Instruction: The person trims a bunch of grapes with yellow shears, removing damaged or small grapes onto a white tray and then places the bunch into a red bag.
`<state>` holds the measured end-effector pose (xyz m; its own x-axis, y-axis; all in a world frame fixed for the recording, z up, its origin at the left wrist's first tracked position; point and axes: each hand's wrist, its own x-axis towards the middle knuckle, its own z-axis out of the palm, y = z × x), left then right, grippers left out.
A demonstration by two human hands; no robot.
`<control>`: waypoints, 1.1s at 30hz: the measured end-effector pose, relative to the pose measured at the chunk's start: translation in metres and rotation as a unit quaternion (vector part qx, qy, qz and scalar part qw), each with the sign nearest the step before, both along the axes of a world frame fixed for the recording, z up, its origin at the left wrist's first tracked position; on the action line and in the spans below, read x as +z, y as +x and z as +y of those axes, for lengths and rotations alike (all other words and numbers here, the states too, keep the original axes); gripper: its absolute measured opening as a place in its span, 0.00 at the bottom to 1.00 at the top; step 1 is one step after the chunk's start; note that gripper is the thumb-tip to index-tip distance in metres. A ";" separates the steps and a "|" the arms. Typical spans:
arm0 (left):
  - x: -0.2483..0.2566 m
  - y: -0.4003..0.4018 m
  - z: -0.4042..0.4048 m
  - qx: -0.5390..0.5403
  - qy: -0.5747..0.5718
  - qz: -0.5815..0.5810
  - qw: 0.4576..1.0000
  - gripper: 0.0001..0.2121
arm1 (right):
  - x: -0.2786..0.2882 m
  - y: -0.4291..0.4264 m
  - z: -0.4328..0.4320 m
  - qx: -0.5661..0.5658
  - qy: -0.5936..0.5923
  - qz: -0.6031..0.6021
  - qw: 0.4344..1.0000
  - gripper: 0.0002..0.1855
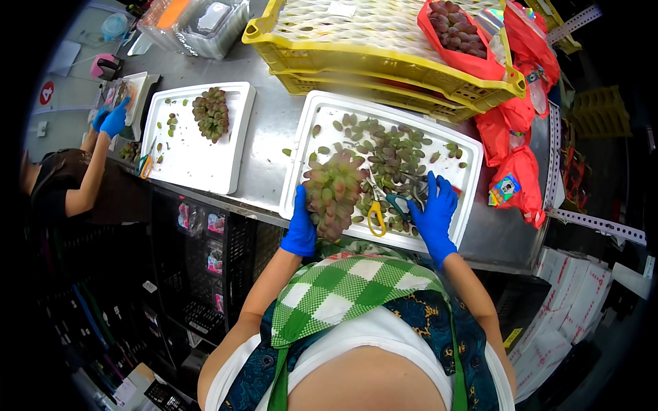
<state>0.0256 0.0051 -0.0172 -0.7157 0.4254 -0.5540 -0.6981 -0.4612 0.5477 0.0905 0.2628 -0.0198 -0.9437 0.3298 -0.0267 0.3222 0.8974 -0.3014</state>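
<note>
My left hand [302, 226], in a blue glove, holds a large bunch of pinkish-green grapes [335, 192] over the left side of a white tray [470, 169]. Many loose green grapes [396, 149] and bits of stem lie heaped in that tray. Among them rests a pair of scissors with one yellow handle loop [377, 220] and one teal. Gloved in blue too, my right hand [437, 218] is at the tray's right side, fingers apart, its thumb close to the teal loop. A small red piece shows beside its fingers; what it belongs to is hidden.
Left on the metal table [267, 144] is a second white tray [198, 159] with a grape bunch [211, 114] and scissors [146, 167]. Yellow crates [380, 61] stand behind, red bags [516, 180] at right. A co-worker [82, 174] in blue gloves handles a pack at far left.
</note>
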 end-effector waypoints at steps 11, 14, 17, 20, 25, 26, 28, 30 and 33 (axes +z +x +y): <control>-0.003 -0.006 0.001 0.052 0.055 0.006 0.997 0.37 | -0.009 0.010 -0.054 0.106 -0.058 -0.077 0.990 0.39; -0.009 -0.003 -0.003 0.045 -0.005 0.045 0.998 0.34 | -0.019 0.016 -0.048 0.075 -0.071 -0.119 0.987 0.37; 0.007 -0.006 0.003 0.027 -0.048 0.076 0.996 0.33 | -0.027 0.026 -0.032 0.066 -0.196 -0.094 0.974 0.30; 0.016 -0.012 0.006 0.036 -0.081 0.196 0.976 0.31 | -0.016 0.018 -0.017 -0.052 -0.645 -0.176 0.742 0.27; 0.028 -0.019 0.012 0.039 -0.119 0.234 0.964 0.27 | 0.026 -0.007 -0.049 -0.063 -0.793 -0.040 0.605 0.28; 0.035 -0.021 0.017 0.037 -0.119 0.234 0.964 0.27 | 0.030 -0.014 -0.058 -0.089 -0.816 -0.010 0.571 0.27; 0.048 -0.022 0.026 0.010 -0.174 0.267 0.948 0.27 | 0.034 -0.027 -0.069 -0.112 -0.839 0.020 0.532 0.26; 0.050 -0.022 0.030 0.010 -0.203 0.316 0.927 0.28 | 0.036 -0.037 -0.074 -0.165 -0.849 0.007 0.501 0.22; 0.072 -0.019 0.034 0.006 -0.264 0.333 0.905 0.28 | 0.029 -0.047 -0.074 -0.163 -0.875 -0.028 0.455 0.16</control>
